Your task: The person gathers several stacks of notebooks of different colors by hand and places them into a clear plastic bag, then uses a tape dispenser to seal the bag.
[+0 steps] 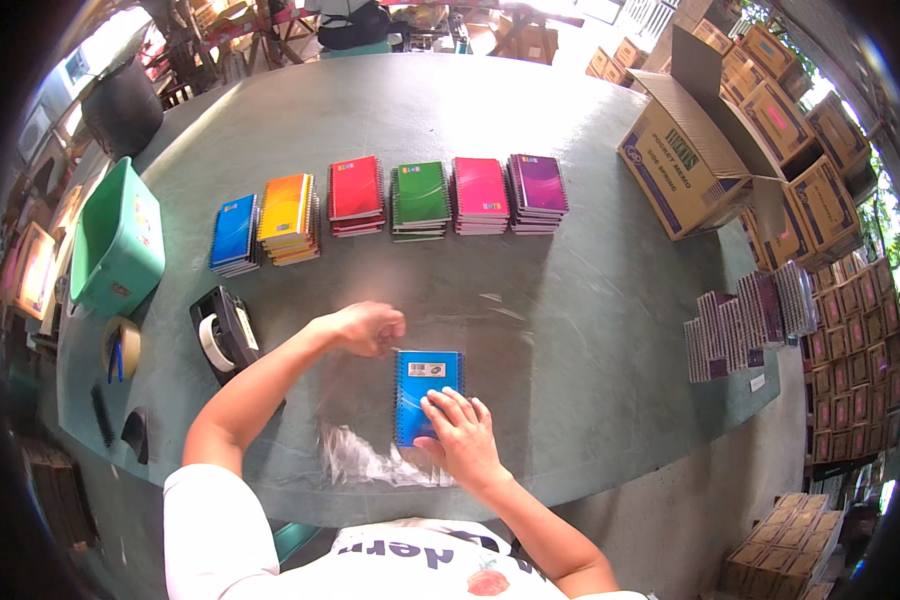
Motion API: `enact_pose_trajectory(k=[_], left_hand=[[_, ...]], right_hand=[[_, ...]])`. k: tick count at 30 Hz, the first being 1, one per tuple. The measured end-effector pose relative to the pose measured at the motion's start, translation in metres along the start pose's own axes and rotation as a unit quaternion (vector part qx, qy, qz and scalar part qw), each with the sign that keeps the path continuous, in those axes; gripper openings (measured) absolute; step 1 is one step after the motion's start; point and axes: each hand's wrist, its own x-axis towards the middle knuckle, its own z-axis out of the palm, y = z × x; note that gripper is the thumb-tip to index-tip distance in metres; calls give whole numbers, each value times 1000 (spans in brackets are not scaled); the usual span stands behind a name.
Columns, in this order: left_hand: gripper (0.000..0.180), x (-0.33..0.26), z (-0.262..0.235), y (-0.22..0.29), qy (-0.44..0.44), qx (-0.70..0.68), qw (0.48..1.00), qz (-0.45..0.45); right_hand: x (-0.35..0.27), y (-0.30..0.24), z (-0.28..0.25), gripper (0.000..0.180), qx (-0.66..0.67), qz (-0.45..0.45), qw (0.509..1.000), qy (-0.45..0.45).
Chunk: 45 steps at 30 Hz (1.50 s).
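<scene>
A blue spiral notebook [412, 397] with a white label lies near the table's front edge, in front of me. My right hand [460, 430] rests on its lower right part, fingers stretched out over the cover. My left hand [368, 328] is closed in a pinch just above the notebook's upper left corner; what its fingertips hold, if anything, is too small to make out. A crumpled sheet of clear plastic [355, 462] lies below and left of the notebook. Left of my left hand stands a black tape dispenser [232, 335] with a roll of tape.
Stacks of blue [234, 228], yellow [287, 210], red [355, 190], green [420, 195], pink [480, 192] and purple [537, 188] notebooks form a row. A green bin [135, 240] and tape roll [120, 345] sit left; an open carton [675, 160] and more notebooks [735, 330] right.
</scene>
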Motion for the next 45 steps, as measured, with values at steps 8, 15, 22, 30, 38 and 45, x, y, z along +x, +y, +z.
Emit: enact_pose_trajectory(k=[8, 15, 22, 30, 38, 45], left_hand=[[17, -56, -5, 33, 103, 159, 978, -85], [33, 41, 17, 47, 201, 59, 978, 6], [35, 86, 12, 51, 3, -126, 991, -41], [27, 91, 35, 42, 20, -6, 998, 66], [26, 29, 2, 27, -57, -7, 992, -112], [26, -80, 5, 7, 56, -94, 970, -218]], right_hand=[[17, 11, -12, 56, 19, -35, 999, -31], [18, 10, -10, 60, -9, -35, 998, -49], [18, 9, -12, 60, -10, -22, 998, -61], [18, 7, -12, 59, -8, -18, 997, -78], [17, 11, -13, 62, -13, -20, 996, -84], [23, 17, -18, 71, -27, -89, 995, -42]])
